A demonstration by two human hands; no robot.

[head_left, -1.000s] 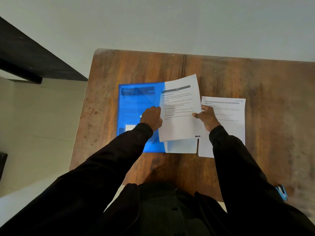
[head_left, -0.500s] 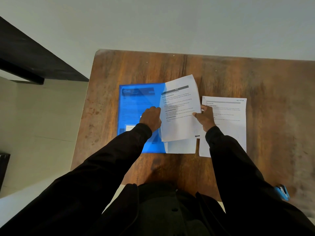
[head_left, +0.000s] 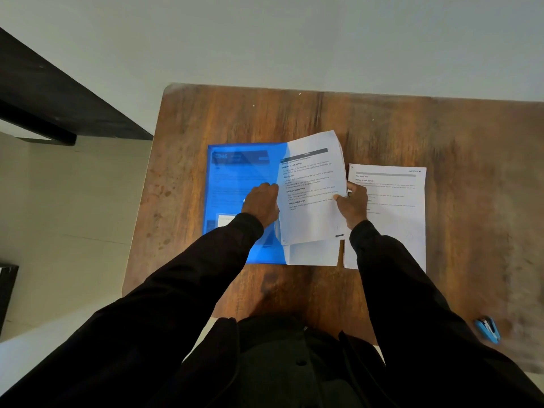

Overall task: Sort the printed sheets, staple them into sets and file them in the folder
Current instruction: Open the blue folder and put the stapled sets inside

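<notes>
A translucent blue folder (head_left: 232, 178) lies on the wooden table (head_left: 294, 119), with printed pages showing through it. My left hand (head_left: 260, 201) holds the folder's cover near its right edge, fingers curled. A stapled set of printed sheets (head_left: 312, 187) sits tilted, partly on the folder. My right hand (head_left: 353, 204) pinches that set at its right edge. A white sheet (head_left: 315, 254) pokes out below the set. Another printed set (head_left: 394, 201) lies flat to the right, partly under my right arm.
A small blue stapler (head_left: 487, 329) lies near the table's front right edge. A dark piece of furniture (head_left: 53, 98) stands off to the left of the table. The table's left edge is close to the folder.
The stapled set has shifted slightly left and down over the folder with my right hand. My left hand has stayed in place on the folder.
</notes>
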